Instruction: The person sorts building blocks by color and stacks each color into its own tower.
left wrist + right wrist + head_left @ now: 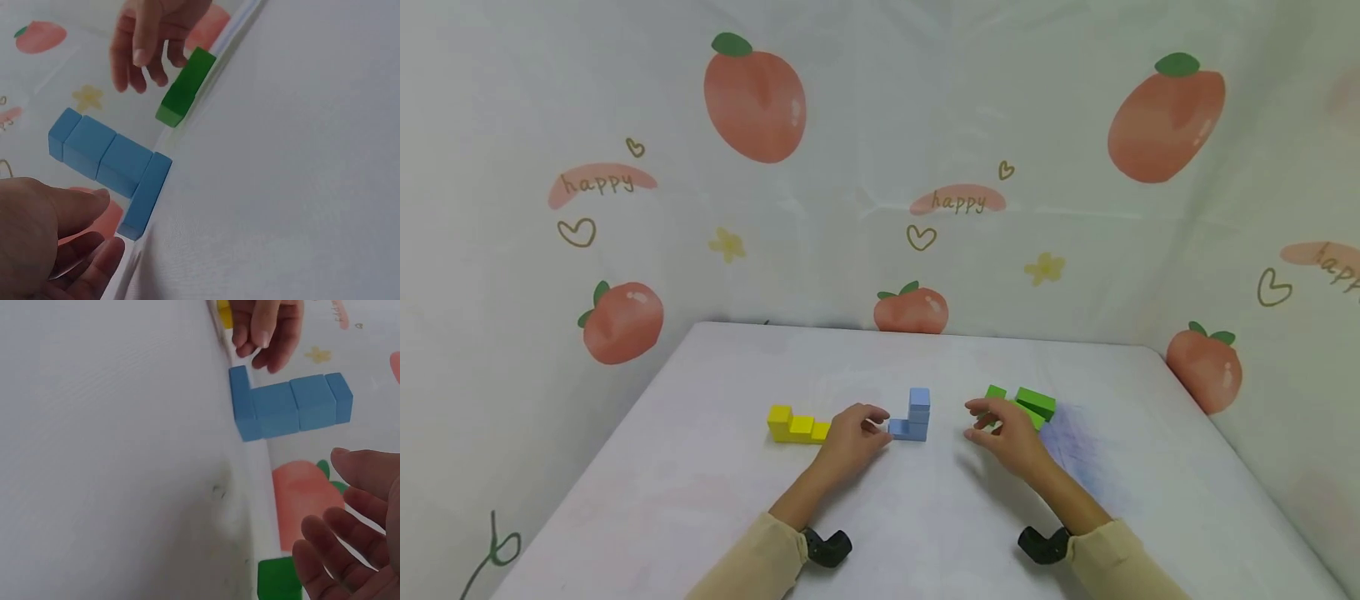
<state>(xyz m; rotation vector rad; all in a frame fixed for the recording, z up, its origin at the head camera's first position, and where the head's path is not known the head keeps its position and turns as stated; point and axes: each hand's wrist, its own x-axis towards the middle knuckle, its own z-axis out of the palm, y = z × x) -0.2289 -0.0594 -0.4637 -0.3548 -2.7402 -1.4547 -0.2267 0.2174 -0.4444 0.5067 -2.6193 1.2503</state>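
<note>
An L-shaped build of blue blocks (918,417) stands mid-table, a flat piece at the bottom and several blocks stacked upright on its right end. Just left of it is my left hand (852,442), thumb and fingers parted, fingertips close to the flat piece's left end. In the left wrist view the gap between thumb and fingers of the left hand (69,244) holds nothing. My right hand (1009,433) hovers to the right of the blue stack, in front of the green blocks (1036,403), partly hiding them. Its fingers (340,550) are loosely bent and apart, with nothing held.
Yellow blocks (790,427) form descending steps at the left, their right end behind my left hand. A bluish stain (1078,450) marks the white tabletop (700,500) on the right. A fruit-print curtain (850,167) hangs behind the table.
</note>
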